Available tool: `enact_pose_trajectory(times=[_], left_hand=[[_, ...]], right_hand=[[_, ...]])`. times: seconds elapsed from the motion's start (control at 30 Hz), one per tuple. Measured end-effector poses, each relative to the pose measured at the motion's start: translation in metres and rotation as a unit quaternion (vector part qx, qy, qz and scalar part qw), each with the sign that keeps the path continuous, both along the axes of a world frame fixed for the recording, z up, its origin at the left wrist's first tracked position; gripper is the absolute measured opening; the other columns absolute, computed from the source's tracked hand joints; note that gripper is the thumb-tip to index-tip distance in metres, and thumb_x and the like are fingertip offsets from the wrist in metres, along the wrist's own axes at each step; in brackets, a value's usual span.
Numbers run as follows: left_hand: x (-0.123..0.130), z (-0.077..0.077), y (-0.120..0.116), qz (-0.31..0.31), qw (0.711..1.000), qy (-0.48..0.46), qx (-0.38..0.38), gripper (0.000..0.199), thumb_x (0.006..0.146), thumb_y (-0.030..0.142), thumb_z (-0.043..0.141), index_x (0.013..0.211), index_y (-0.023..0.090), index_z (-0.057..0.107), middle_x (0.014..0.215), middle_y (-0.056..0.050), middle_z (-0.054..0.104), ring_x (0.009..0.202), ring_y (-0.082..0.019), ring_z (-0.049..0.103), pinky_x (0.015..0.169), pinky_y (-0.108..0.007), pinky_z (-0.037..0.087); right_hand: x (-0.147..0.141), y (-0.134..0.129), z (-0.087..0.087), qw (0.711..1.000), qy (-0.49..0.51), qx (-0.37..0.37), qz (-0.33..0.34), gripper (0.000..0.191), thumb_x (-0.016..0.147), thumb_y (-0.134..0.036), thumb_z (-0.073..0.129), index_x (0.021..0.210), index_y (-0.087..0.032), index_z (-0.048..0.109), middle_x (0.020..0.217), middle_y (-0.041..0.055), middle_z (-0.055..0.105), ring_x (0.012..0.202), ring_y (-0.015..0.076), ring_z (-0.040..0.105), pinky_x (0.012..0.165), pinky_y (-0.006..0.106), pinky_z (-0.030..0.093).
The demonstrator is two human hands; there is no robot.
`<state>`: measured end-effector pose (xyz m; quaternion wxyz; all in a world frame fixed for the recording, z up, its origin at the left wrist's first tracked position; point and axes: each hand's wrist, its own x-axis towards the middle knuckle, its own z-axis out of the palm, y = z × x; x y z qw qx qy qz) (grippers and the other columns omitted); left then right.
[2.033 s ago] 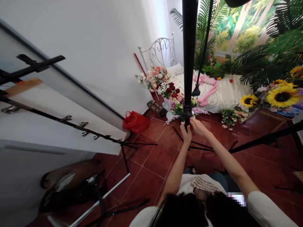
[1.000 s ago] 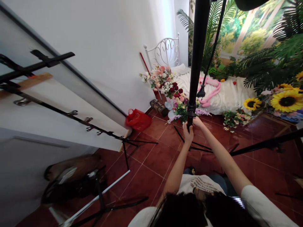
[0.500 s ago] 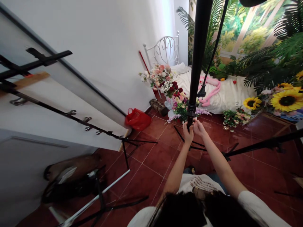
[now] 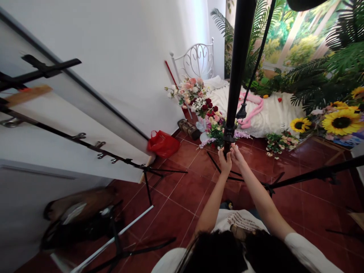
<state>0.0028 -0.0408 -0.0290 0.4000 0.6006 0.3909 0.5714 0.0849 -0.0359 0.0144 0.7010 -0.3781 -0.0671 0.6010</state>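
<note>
From my remote view, the left hand [image 4: 225,163] curls around the black pole [image 4: 239,72] at centre, below its collar [image 4: 229,132], and the right hand [image 4: 237,155] has its fingers at the pole's right side, pinching or merely touching, I can't tell. The pole and a hanging plug [image 4: 241,112] block part of my view of the far bed [image 4: 281,117], with flowers [image 4: 213,123] before it; a slanting black bar [image 4: 315,174] crosses the right, and a red bag [image 4: 164,144] sits left.

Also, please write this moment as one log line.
left hand: gripping black pole; right hand: beside pole, contact unclear; collar: above both hands; red bag: on floor
</note>
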Motion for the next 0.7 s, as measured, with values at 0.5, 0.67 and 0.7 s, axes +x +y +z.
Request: enact_pose_trajectory(times=[0.5, 0.67, 0.7], left_hand=[[0.000, 0.010, -0.005, 0.001, 1.000, -0.009, -0.027, 0.048, 0.092, 0.059, 0.045, 0.117, 0.021, 0.059, 0.114, -0.012, 0.063, 0.111, -0.023, 0.058, 0.099, -0.039, 0.046], [-0.005, 0.017, -0.006, -0.023, 0.999, -0.016, -0.032, 0.049, 0.091, 0.059, 0.047, 0.118, 0.020, 0.059, 0.114, -0.012, 0.063, 0.110, -0.023, 0.059, 0.101, -0.038, 0.045], [-0.006, 0.017, -0.005, -0.027, 0.999, -0.016, -0.033, 0.050, 0.091, 0.060, 0.047, 0.118, 0.020, 0.059, 0.114, -0.012, 0.063, 0.110, -0.023, 0.059, 0.101, -0.038, 0.045]], right_hand=[[-0.019, 0.007, 0.012, 0.980, -0.106, -0.076, -0.147, 0.026, 0.061, -0.032, 0.078, 0.076, -0.021, 0.061, 0.060, -0.0079, 0.062, 0.052, 0.0086, 0.055, 0.050, 0.019, 0.045], [-0.023, 0.012, 0.009, 0.956, -0.172, -0.117, -0.205, 0.027, 0.060, -0.032, 0.077, 0.080, -0.018, 0.067, 0.063, -0.0047, 0.065, 0.059, 0.0113, 0.058, 0.058, 0.022, 0.049], [-0.022, 0.013, 0.008, 0.954, -0.177, -0.120, -0.208, 0.026, 0.059, -0.032, 0.077, 0.080, -0.018, 0.067, 0.062, -0.0046, 0.064, 0.058, 0.0111, 0.057, 0.057, 0.022, 0.049]])
